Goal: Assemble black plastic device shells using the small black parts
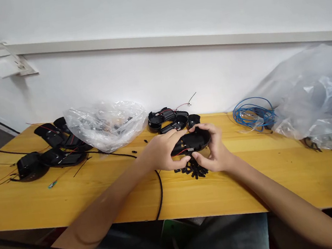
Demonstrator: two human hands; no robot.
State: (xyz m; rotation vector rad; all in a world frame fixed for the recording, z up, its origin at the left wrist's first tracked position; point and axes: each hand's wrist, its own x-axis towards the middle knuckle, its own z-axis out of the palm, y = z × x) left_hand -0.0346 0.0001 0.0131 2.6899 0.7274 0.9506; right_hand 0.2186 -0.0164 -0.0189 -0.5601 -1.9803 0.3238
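Both my hands hold one black oval plastic housing [194, 141] with a red wire running through it, just above the wooden table [281, 175]. My left hand [162, 151] wraps round its left end, fingers curled. My right hand [214, 151] grips the right end, thumb and fingertips pinched on the lower edge. Directly under the hands lies a small heap of black screws or clips [194, 170].
A clear bag of parts [105, 124] and several black housings [51, 152] lie at the left. More black parts with wires [170, 120] sit behind my hands. A blue wire coil [252, 114] and a large plastic bag [313, 94] are at the right. A black cable [160, 194] crosses the table.
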